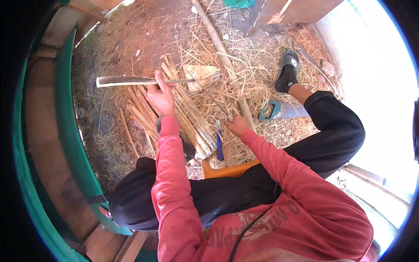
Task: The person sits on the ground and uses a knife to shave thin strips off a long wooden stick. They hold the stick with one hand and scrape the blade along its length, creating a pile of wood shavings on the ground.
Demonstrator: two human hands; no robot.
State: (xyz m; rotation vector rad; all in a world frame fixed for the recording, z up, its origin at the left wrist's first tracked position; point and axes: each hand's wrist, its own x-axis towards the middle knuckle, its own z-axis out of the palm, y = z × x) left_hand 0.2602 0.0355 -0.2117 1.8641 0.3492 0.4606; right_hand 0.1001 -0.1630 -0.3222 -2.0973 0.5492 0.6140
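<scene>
My left hand [162, 97] is closed round a split bamboo strip [126, 81], held level across the view, its pale inner face showing at the left end. In my right hand [237, 125] is a long thin rod-like tool [210, 96], pointing up and left; it could be a blade seen edge-on, but I cannot tell. Its far end meets or passes near the strip's right end. Below both hands lies a pile of bamboo pieces [190, 120]. A pale wooden block [198, 75] is just beyond the strip's tip. Near my right wrist rests a blue-handled knife [219, 142].
A teal-handled handsaw [273, 111] lies by my right leg. An orange object [229, 169] is partly under my thigh. A pole [213, 35] lies on the straw-strewn ground. Green-edged wooden boards [65, 118] stand at left, a wooden panel [283, 16] at the far right.
</scene>
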